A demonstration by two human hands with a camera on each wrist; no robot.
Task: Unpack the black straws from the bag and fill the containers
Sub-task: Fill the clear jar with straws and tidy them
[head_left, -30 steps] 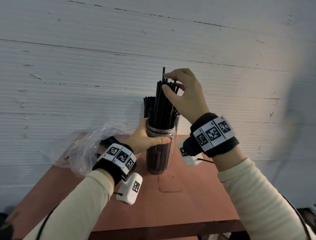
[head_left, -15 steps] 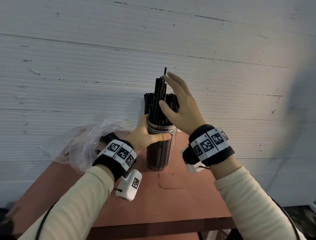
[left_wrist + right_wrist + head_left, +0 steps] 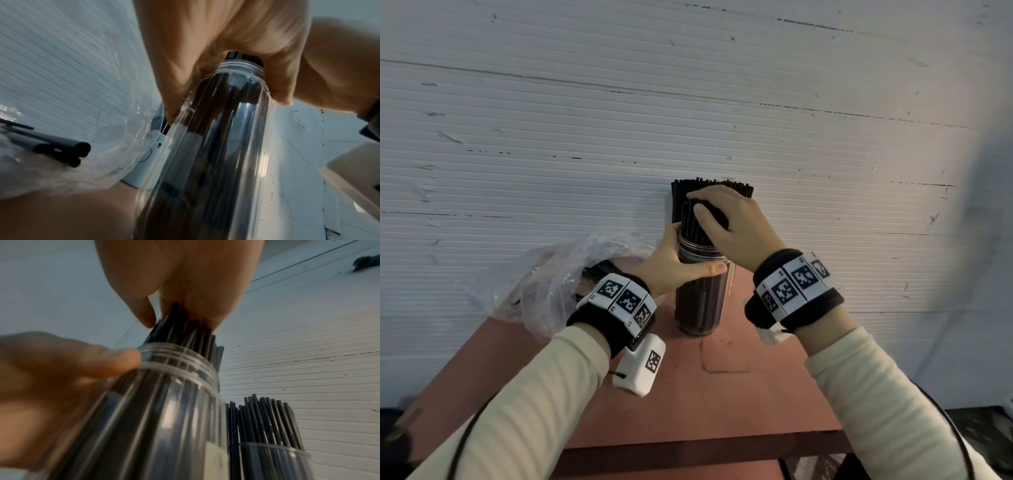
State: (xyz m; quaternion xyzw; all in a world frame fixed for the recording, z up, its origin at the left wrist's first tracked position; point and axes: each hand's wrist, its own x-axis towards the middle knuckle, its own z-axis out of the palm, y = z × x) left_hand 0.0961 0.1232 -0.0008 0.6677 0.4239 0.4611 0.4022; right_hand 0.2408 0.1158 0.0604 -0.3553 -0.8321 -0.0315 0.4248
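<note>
A clear jar (image 3: 700, 301) packed with black straws (image 3: 690, 219) stands on the red-brown table (image 3: 722, 404). My left hand (image 3: 674, 267) grips the jar's neck, thumb across the front; the left wrist view shows the jar (image 3: 205, 162) from below. My right hand (image 3: 729, 222) lies over the straw tops, thumb on the front of the bundle and fingers curved over it. In the right wrist view the straws (image 3: 185, 334) run up between its thumb and palm. A crumpled clear bag (image 3: 558, 281) left of the jar still holds black straws (image 3: 61, 149).
A second clear container (image 3: 273, 462) full of black straws (image 3: 726, 185) stands right behind the jar, against the white ribbed wall (image 3: 688, 102). The table's front edge (image 3: 705, 445) is near my forearms.
My right hand came down from beside the tall straws onto their tops. The straws that stuck up have sunk into the jar. The left hand kept its hold.
</note>
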